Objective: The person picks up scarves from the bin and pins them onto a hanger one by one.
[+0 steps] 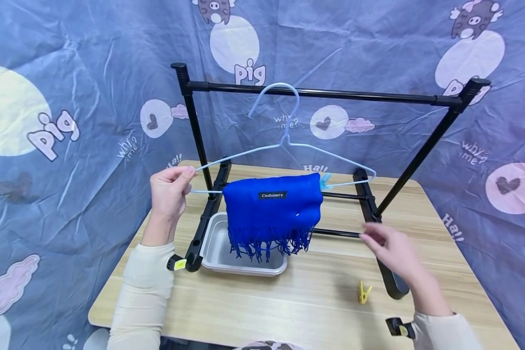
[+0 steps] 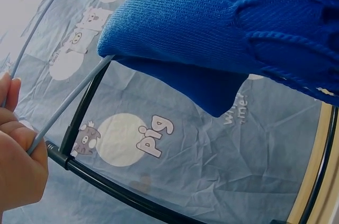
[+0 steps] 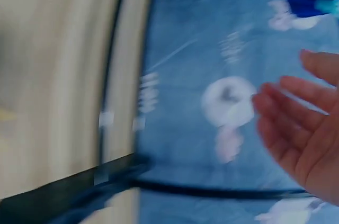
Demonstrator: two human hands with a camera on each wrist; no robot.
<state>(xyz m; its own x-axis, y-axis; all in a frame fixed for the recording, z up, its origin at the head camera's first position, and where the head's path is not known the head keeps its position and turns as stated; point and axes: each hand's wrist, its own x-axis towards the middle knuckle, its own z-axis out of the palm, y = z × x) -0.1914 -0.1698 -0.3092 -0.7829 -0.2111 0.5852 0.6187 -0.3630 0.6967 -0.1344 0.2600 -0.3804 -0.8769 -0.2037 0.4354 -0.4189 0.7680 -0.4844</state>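
My left hand grips the left end of a light blue wire hanger, holding it up in front of the black rack. Over the hanger's bottom bar drapes a blue fringed scarf with a dark "Cashmere" label. A light blue clothespin sits at the scarf's right edge on the bar. My right hand is in the air near the rack's right foot, its fingers loosely bent with nothing between them. On the table below it lies a yellow clothespin. In the right wrist view the right hand shows relaxed fingers.
The black rack stands on the wooden table, its top bar behind the hanger's hook. Beneath the scarf is a pale grey basin, partly hidden by it. A patterned blue cloth hangs behind the table.
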